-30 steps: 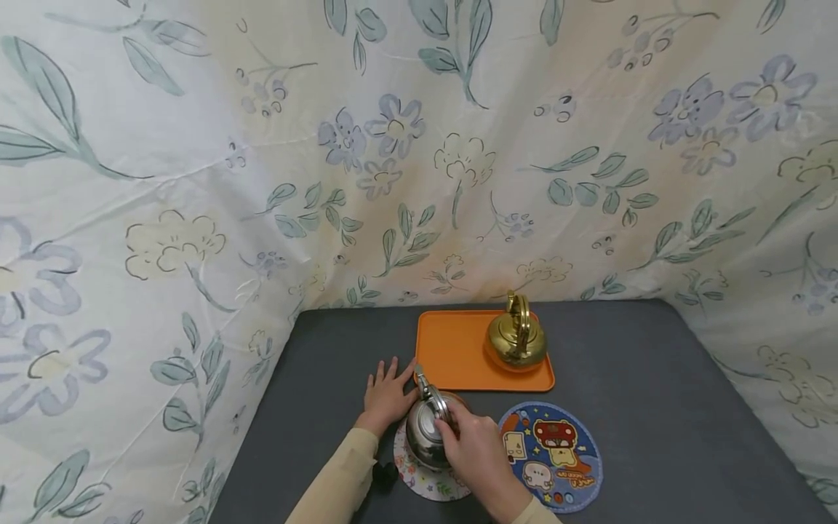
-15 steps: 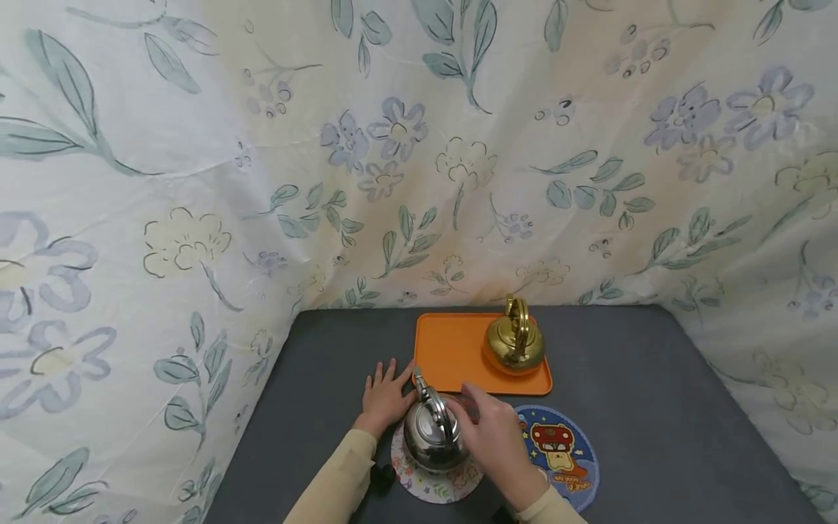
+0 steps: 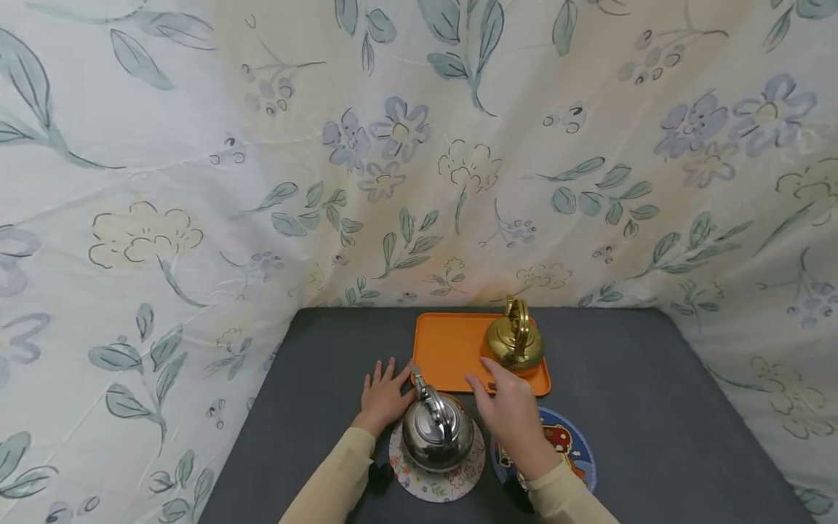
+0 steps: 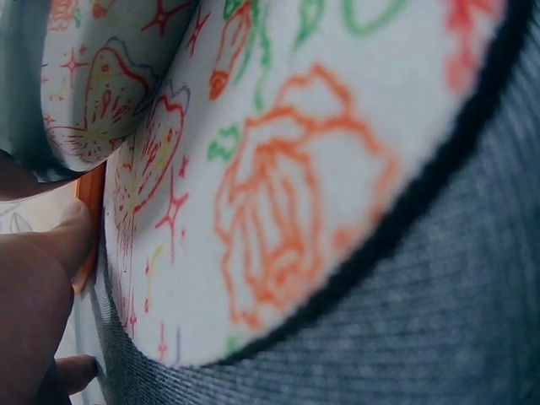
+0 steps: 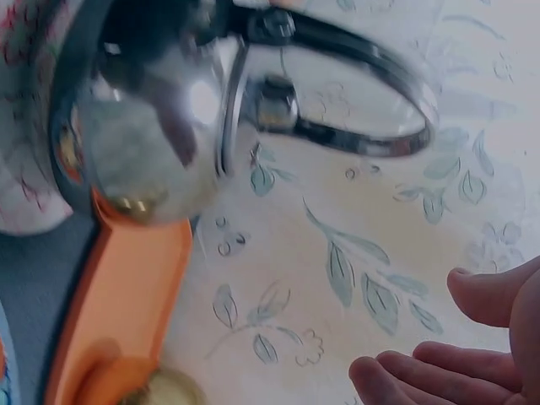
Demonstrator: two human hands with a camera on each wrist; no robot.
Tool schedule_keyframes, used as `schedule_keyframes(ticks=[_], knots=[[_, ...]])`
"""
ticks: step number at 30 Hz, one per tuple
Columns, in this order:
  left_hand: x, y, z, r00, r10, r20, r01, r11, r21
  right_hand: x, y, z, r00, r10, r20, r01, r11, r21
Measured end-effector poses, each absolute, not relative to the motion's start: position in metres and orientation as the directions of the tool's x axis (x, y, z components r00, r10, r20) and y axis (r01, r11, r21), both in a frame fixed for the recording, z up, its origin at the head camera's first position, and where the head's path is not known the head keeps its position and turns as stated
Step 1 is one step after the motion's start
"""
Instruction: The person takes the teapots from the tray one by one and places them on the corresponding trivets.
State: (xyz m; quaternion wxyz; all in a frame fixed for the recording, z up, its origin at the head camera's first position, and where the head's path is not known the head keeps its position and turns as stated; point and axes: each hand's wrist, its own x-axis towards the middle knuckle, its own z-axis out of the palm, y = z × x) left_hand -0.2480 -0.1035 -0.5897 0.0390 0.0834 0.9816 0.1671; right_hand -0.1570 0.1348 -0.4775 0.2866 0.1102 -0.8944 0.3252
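Note:
A shiny silver kettle [image 3: 437,437] stands on a round white floral mat [image 3: 425,489], its handle upright. My left hand [image 3: 382,397] lies with spread fingers on the table beside the kettle's spout, fingertips right by the orange tray's corner. In the left wrist view the mat [image 4: 278,219] fills the middle, with the kettle's mirrored side [image 4: 101,84] above. My right hand [image 3: 509,407] is off the kettle, thumb and fingers parted and holding nothing, between the kettle and a gold kettle [image 3: 515,342]. The right wrist view shows the silver kettle [image 5: 152,110] apart from the fingers.
The gold kettle stands on the right part of an orange tray [image 3: 445,353] at the back. A round blue cartoon mat [image 3: 583,451] lies partly under my right forearm. Floral cloth [image 3: 458,182] hangs around the dark grey table [image 3: 622,378].
My right hand has let go of the silver kettle's handle and moved right and forward, toward the gold kettle. The silver kettle and my left hand have stayed in place.

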Motion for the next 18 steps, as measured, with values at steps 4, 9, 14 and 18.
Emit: schedule_keyframes(ticks=[4,9,14,18], knots=[[-0.247,-0.103,-0.591,-0.983,0.177,-0.048,0.152,0.932,0.330,-0.165,0.140,-0.472,-0.785,-0.011,0.620,-0.391,0.785,-0.481],[-0.246,-0.106,-0.600,-0.982,0.184,-0.033,0.165,0.935,0.314,-0.170,0.145,-0.468,-0.748,0.010,0.663,-0.384,0.809,-0.445],[-0.246,-0.108,-0.605,-0.982,0.190,-0.011,0.177,0.933,0.314,-0.176,0.153,-0.468,-0.751,0.049,0.659,-0.331,0.836,-0.438],[-0.246,-0.109,-0.605,-0.982,0.188,-0.006,0.176,0.933,0.315,-0.185,0.161,-0.468,-0.761,0.078,0.644,-0.291,0.846,-0.446]])
